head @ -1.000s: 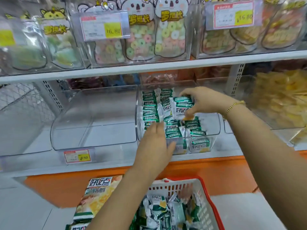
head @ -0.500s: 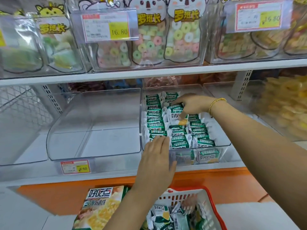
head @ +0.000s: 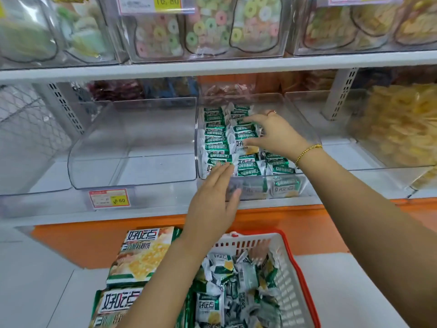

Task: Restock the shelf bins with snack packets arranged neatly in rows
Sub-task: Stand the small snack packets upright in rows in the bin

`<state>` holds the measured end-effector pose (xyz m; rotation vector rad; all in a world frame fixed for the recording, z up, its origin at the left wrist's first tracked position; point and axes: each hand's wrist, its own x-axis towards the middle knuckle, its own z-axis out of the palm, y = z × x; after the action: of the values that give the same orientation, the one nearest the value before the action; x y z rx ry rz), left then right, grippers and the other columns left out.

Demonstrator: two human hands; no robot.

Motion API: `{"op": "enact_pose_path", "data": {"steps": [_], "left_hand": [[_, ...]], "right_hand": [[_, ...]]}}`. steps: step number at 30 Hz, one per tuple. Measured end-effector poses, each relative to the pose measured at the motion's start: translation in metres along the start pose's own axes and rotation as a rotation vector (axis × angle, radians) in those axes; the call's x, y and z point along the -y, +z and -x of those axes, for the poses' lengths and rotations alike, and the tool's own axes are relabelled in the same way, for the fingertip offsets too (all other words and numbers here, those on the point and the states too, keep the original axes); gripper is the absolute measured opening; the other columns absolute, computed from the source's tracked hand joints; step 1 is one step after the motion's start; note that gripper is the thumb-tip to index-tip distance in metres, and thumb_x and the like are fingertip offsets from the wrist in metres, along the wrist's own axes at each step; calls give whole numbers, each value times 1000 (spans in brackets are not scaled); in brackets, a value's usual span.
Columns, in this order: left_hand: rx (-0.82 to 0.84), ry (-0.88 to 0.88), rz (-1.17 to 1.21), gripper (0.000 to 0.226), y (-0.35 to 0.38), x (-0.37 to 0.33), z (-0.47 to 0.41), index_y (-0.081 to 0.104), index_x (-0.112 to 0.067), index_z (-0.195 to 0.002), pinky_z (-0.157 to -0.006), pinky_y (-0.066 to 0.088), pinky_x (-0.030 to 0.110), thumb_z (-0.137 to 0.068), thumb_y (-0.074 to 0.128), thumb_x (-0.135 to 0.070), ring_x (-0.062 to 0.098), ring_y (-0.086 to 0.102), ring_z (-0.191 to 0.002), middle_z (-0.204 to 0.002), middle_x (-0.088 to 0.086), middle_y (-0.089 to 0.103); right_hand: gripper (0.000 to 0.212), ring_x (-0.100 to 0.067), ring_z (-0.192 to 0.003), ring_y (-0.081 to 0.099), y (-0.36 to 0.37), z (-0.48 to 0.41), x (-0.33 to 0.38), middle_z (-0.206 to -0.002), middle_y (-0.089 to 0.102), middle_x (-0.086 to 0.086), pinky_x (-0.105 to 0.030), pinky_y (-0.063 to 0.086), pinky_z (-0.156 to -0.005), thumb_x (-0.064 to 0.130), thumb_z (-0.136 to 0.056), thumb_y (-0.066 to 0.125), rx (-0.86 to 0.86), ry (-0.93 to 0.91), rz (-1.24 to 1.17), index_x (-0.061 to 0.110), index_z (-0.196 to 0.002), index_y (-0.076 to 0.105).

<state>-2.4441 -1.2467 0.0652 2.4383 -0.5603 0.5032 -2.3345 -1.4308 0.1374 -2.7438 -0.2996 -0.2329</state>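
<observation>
Packet rows point(head: 216, 140) run front-to-back in the centre bin point(head: 309, 136) — right grip point(head: 274, 136), released, lies flat mid-row; left grip point(head: 212, 200), likewise released, touches the nearer front-left end.

Counted were two hands, the left hand point(head: 212, 204) and the right hand point(head: 274, 136); one white plastic basket with a red rim point(head: 290, 280); two large green-and-white snack bags point(head: 139, 254); three rows of small green-and-white snack packets point(head: 216, 138); one gold bead bracelet point(head: 307, 151).
</observation>
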Motion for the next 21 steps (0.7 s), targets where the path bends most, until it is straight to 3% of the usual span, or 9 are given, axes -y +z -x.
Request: {"op": "enact_pose_path", "data": {"steps": [2, 5, 8, 11, 13, 15, 16, 18, 21], "left_hand": [[-143, -35, 156, 33, -1, -5, 19, 57, -19, -124, -98, 24, -1, -96, 45, -32, -8, 42, -112, -123, -7, 57], [-228, -170, 249, 18, 18, -4, 53, 62, -20, -98, -79, 42, 13, -97, 46, -29, 0, 53, -90, -94, -13, 56], [-85, -504, 400, 16, 60, 8, 85, 62, -19, -86, -66, 43, 15, -95, 51, -24, 5, 57, -73, -82, -7, 62], [199, -943, 531, 27, 111, 28, 113, 62, -11, -70, -67, 44, 26, -94, 51, -15, 24, 59, -71, -76, 8, 65], [331, -1165, 590, 29, 137, 38, 132, 56, -6, -63, -64, 39, 28, -91, 53, -13, 23, 51, -67, -74, 16, 57], [373, -1332, 622, 24, 153, 41, 145, 63, 2, -72, -66, 40, 30, -89, 58, -15, 25, 52, -70, -80, 28, 57], [355, -1388, 598, 30, 159, 41, 149, 64, 8, -76, -63, 39, 30, -89, 61, -18, 28, 56, -68, -80, 31, 60], [270, -1456, 556, 44, 168, 41, 149, 52, 3, -58, -50, 29, 26, -88, 66, -27, 25, 48, -50, -55, 18, 50], [207, -1522, 573, 47, 176, 37, 142, 37, -8, -61, -48, 22, 30, -87, 65, -35, 18, 29, -45, -51, 4, 30]], "right_hand": [[21, -17, -87, 54, -1, 29, 10, -94, 59, -3, -21, 37, -71, 31, -87, 67, -220, -19, -94, 13, -97, 66], [28, -8, -59, 43, 16, 76, 17, -62, 52, 1, -13, 29, -53, 25, -89, 65, -337, -29, -220, 11, -66, 56], [37, -3, -48, 37, 59, 121, 12, -51, 41, 6, -9, 31, -51, 25, -90, 63, -175, -1, -347, 9, -59, 52], [41, -3, -43, 36, 120, 156, -5, -49, 41, 7, -11, 31, -47, 32, -91, 62, 38, 127, -321, 19, -55, 44], [38, -7, -50, 42, 161, 173, -18, -56, 53, 3, -21, 40, -51, 36, -91, 59, 167, 220, -239, 19, -59, 48], [19, -12, -70, 54, 195, 187, -31, -88, 69, -4, -23, 45, -66, 31, -92, 57, 331, 334, -207, 16, -82, 64], [18, -15, -86, 58, 208, 194, -35, -109, 67, -6, -20, 43, -74, 27, -92, 57, 404, 382, -211, 14, -101, 66], [37, -20, -120, 52, 229, 204, -43, -135, 54, -6, -21, 40, -97, 17, -90, 59, 445, 422, -249, 13, -127, 56], [42, -23, -129, 44, 249, 207, -42, -135, 52, -10, -28, 33, -109, 7, -89, 57, 339, 348, -236, 13, -131, 54]]}}
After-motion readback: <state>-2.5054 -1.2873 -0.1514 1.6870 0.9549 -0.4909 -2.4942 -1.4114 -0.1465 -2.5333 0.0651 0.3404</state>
